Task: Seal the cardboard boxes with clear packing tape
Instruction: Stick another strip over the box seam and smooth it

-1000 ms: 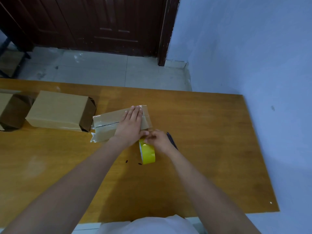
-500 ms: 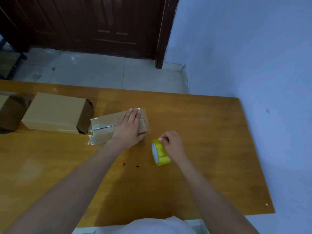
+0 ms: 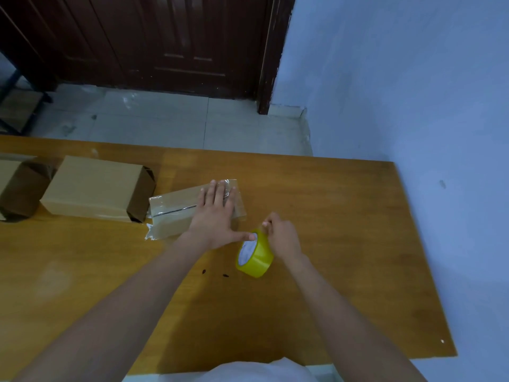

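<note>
Just now the left hand [image 3: 217, 210] lies flat, fingers straight, pressing down on the small cardboard box [image 3: 176, 213] at the middle of the frame, its thumb stretched right to touch the rim of the tape roll [image 3: 254, 255]. The right hand [image 3: 282, 235] curls round the top of that yellow-tinted roll, which stands on edge on the table [image 3: 330, 216] just right of and below the box. The box already wears glossy clear tape along its top seam, and a loose tail of tape [image 3: 150, 234] sticks out at its lower left corner onto the table.

Whether a strip runs between roll and box cannot be told; clear film would hardly show. If one does, pulling the roll away at an angle could drag the light box sideways or wrinkle the tape, since only a flat palm holds it. The loose tail could stick to the table and tear or lift when the box is moved. The free end could also fall back onto the roll and be hard to find.

Two larger boxes, one [image 3: 93, 188] left of centre and another [image 3: 16, 186] at the left edge, lie on their sides with end flaps seemingly open, so likely still unsealed.
</note>
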Motion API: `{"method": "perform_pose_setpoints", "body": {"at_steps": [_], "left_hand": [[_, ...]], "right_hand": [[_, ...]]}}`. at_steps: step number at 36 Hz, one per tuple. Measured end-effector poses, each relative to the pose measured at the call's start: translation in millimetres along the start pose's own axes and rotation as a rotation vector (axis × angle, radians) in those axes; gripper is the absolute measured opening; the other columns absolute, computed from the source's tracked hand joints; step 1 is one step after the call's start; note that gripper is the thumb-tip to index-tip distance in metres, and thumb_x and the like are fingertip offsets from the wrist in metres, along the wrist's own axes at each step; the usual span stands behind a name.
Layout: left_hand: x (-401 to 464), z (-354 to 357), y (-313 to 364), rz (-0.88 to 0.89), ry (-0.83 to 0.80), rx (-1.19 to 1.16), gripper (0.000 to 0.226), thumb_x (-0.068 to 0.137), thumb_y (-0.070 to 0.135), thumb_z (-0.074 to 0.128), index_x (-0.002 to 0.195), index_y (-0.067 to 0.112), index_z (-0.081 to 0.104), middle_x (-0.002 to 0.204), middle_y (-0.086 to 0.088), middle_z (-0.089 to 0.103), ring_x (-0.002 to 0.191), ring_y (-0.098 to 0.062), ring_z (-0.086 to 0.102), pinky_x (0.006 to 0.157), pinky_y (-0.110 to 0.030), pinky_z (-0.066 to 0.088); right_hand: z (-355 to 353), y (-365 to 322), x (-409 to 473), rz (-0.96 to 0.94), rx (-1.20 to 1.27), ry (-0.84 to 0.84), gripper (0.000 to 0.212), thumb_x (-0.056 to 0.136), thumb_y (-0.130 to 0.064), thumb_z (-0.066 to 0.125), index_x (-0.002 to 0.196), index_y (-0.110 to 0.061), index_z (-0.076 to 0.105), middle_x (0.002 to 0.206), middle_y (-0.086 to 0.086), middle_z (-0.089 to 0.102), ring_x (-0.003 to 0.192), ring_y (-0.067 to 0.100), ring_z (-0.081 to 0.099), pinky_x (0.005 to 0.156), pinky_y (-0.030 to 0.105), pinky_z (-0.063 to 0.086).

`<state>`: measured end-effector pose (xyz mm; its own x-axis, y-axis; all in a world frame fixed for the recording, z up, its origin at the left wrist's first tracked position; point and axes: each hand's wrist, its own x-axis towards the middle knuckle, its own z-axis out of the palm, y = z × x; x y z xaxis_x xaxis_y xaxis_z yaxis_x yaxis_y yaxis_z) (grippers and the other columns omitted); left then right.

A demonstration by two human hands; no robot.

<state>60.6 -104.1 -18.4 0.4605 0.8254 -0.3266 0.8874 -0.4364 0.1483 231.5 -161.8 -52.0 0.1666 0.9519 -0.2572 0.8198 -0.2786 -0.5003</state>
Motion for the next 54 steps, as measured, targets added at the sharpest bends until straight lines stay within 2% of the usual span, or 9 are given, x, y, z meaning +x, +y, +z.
{"method": "perform_pose_setpoints", "body": {"at_steps": [11,15,18,21,24,31,43,49,54], "left_hand": [[-0.1,3.8,-2.2,0.003,0.026,-0.049,0.139,0.042,0.096,-0.017,0.153,0.013,0.003,0.158,-0.015,-0.007,0.145,-0.031,-0.015,0.116,-0.046,-0.008],[0.4,6.2,-3.4,0.006,0.051,-0.047,0.135,0.047,0.094,-0.019,0.153,0.014,0.006,0.159,-0.015,-0.005,0.145,-0.031,-0.013,0.117,-0.046,-0.007],[-0.3,6.4,-4.9,0.016,0.059,-0.050,0.131,0.051,0.093,-0.017,0.153,0.014,0.007,0.159,-0.014,-0.004,0.146,-0.030,-0.012,0.118,-0.046,-0.005],[-1.0,4.9,-6.2,0.028,0.063,-0.055,0.123,0.057,0.091,-0.011,0.152,0.016,0.006,0.159,-0.013,-0.004,0.146,-0.029,-0.012,0.118,-0.045,-0.004],[-0.9,5.0,-7.7,0.033,0.066,-0.059,0.117,0.061,0.089,-0.006,0.152,0.018,0.005,0.159,-0.013,-0.004,0.146,-0.029,-0.012,0.119,-0.045,-0.004],[-0.6,6.9,-6.9,0.020,0.074,-0.062,0.122,0.057,0.091,-0.016,0.153,0.019,0.006,0.159,-0.013,-0.002,0.146,-0.029,-0.011,0.119,-0.045,-0.002],[-1.9,6.3,-6.7,0.023,0.086,-0.090,0.122,0.057,0.091,-0.016,0.152,0.019,0.009,0.159,-0.013,0.000,0.146,-0.028,-0.009,0.119,-0.045,-0.002],[-2.6,5.9,-6.6,0.019,0.073,-0.075,0.124,0.055,0.091,-0.019,0.153,0.019,0.006,0.159,-0.013,-0.003,0.146,-0.028,-0.011,0.119,-0.043,-0.005],[-2.1,6.1,-6.6,0.022,0.072,-0.074,0.124,0.054,0.090,-0.019,0.153,0.019,0.004,0.159,-0.012,-0.005,0.146,-0.027,-0.012,0.119,-0.042,-0.006]], "right_hand": [[4.4,28.6,20.8,0.078,0.030,-0.073,0.019,0.093,-0.021,0.055,0.095,-0.003,0.061,0.095,0.023,0.066,0.092,0.037,0.060,0.070,0.038,0.041],[6.9,49.1,25.2,0.100,0.007,-0.009,0.020,0.095,-0.027,0.052,0.094,-0.009,0.061,0.095,0.013,0.068,0.090,0.032,0.061,0.063,0.035,0.039],[16.3,59.9,25.4,0.142,0.140,0.086,0.016,0.096,-0.022,0.052,0.084,-0.013,0.058,0.091,0.007,0.066,0.087,0.027,0.059,0.060,0.031,0.033],[27.2,65.7,25.4,0.132,0.224,0.141,0.017,0.095,-0.022,0.054,0.079,-0.023,0.050,0.084,0.001,0.060,0.086,0.027,0.056,0.064,0.032,0.037],[32.9,68.9,23.3,0.134,0.268,0.151,0.014,0.095,-0.022,0.055,0.083,-0.015,0.055,0.085,0.001,0.060,0.086,0.025,0.056,0.071,0.038,0.044],[39.2,73.7,20.8,0.146,0.338,0.175,0.011,0.094,-0.017,0.057,0.101,-0.012,0.062,0.095,-0.003,0.059,0.098,0.023,0.057,0.085,0.039,0.048],[37.8,72.3,19.5,0.237,0.373,0.113,0.022,0.096,-0.024,0.054,0.113,-0.013,0.061,0.112,0.006,0.064,0.103,0.021,0.060,0.086,0.034,0.049],[32.5,65.1,16.2,0.253,0.342,0.100,0.044,0.096,-0.023,0.053,0.138,-0.010,0.045,0.111,0.008,0.062,0.102,0.024,0.057,0.080,0.031,0.043],[31.1,66.3,10.2,0.226,0.270,0.089,0.030,0.098,-0.024,0.048,0.126,-0.013,0.055,0.120,0.006,0.062,0.110,0.022,0.057,0.084,0.032,0.046]]}}
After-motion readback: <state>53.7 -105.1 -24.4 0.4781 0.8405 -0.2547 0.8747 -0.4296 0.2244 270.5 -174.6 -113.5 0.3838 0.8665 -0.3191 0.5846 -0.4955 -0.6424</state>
